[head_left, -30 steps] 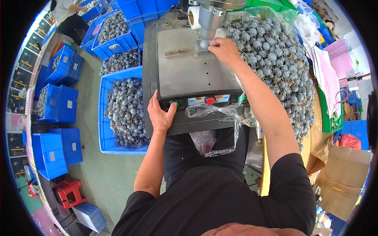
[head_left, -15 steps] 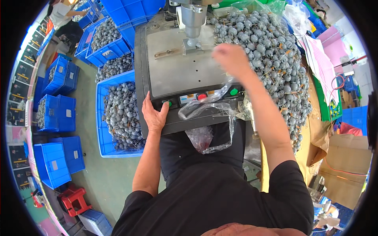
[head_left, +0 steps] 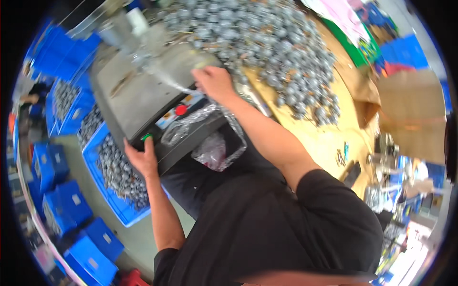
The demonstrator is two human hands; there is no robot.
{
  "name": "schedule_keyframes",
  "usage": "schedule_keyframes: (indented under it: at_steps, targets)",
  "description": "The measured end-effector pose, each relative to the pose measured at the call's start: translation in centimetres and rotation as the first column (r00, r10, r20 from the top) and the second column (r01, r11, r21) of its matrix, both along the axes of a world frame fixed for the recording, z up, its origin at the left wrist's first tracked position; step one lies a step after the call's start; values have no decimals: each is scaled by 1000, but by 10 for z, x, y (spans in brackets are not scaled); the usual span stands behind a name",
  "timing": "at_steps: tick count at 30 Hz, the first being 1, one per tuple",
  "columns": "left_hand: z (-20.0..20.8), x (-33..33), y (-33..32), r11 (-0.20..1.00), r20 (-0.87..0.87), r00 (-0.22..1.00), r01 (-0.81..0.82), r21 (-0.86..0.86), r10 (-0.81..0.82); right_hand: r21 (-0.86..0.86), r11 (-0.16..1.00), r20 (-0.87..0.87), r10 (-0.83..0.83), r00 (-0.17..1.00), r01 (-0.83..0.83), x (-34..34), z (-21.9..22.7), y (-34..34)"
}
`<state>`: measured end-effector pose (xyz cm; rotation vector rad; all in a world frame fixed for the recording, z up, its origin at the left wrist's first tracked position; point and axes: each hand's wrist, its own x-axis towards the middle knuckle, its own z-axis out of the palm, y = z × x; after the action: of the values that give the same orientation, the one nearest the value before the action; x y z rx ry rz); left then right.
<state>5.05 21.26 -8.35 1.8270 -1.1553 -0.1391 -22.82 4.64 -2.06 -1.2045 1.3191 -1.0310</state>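
Note:
My left hand (head_left: 142,159) rests at the near left corner of a press machine's dark control panel, thumb at a green button (head_left: 147,137) and fingers apart along the edge. My right hand (head_left: 214,84) is at the panel's other end, fingers curled together; whatever is under or in them is hidden. A clear plastic strip (head_left: 174,85) runs across the metal plate (head_left: 136,93) toward this hand. Between the hands sits a red button (head_left: 181,110). The blurred press head (head_left: 133,50) stands over the plate. Crumpled clear plastic (head_left: 188,126) hangs off the panel, and a plastic bag (head_left: 210,150) lies below it.
A big heap of grey round parts with thin stems (head_left: 286,62) covers the yellowish tabletop (head_left: 310,143) on the right. A blue bin (head_left: 125,214) of similar parts stands left of the machine. More blue bins (head_left: 67,205) line the floor. A cardboard box (head_left: 410,114) is at far right.
The view has turned, so the machine now appears tilted and further left. My right hand has come down from above the plate to the panel's right end. My left hand stays at its button.

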Motion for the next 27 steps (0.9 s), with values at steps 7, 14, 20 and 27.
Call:
schedule_keyframes:
  at_steps: [7,14,20,27]
  targets:
    - [0,-5,-11,977,-74,979,179,-112,-188,-81,990,-233,97,968,-118,-43,2,8]
    - [7,-13,-10,965,-63,969,229,-126,-238,-85,971,-357,178,917,-222,-59,-11,18]
    - [-5,-3,-8,964,-42,972,225,-139,-232,-180,939,-446,188,875,-293,-168,100,53]
    - [3,-2,-10,967,-50,970,230,-106,-237,-204,974,-896,-225,382,96,-402,102,84]
